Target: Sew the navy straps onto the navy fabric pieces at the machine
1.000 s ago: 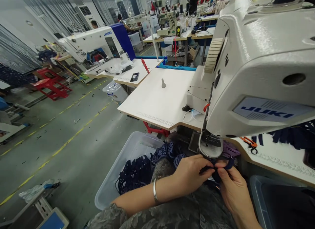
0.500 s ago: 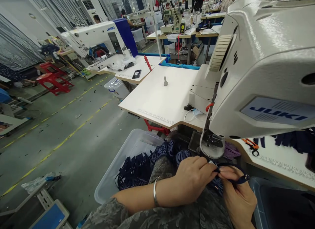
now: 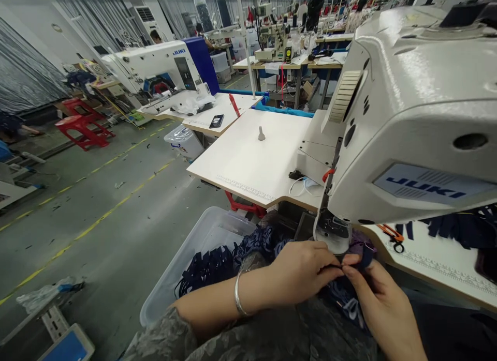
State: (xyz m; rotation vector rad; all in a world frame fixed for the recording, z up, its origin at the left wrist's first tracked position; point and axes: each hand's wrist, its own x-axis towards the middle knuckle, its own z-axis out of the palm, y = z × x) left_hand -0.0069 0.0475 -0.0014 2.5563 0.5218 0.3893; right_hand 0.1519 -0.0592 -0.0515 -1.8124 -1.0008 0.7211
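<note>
My left hand (image 3: 301, 270) and my right hand (image 3: 382, 299) meet just below the presser area (image 3: 333, 231) of a white JUKI sewing machine (image 3: 411, 118). Both hands pinch a small dark blue fabric piece (image 3: 355, 260) between thumb and fingers, their tips almost touching. More dark blue fabric (image 3: 345, 301) lies in my lap under the hands. A silver bangle (image 3: 237, 295) circles my left wrist.
A clear plastic bin (image 3: 186, 262) with dark blue pieces stands left of my knees. The white sewing table (image 3: 256, 159) carries a thread stand peg (image 3: 261, 134). Orange scissors (image 3: 392, 234) and blue strips (image 3: 458, 226) lie at right. Other machines, red stools (image 3: 83, 125) and people sit beyond.
My hands rose back toward the presser area after dipping lower and right; the blue strip stretched out by my right hand half a second ago is now bunched at the fingertips.
</note>
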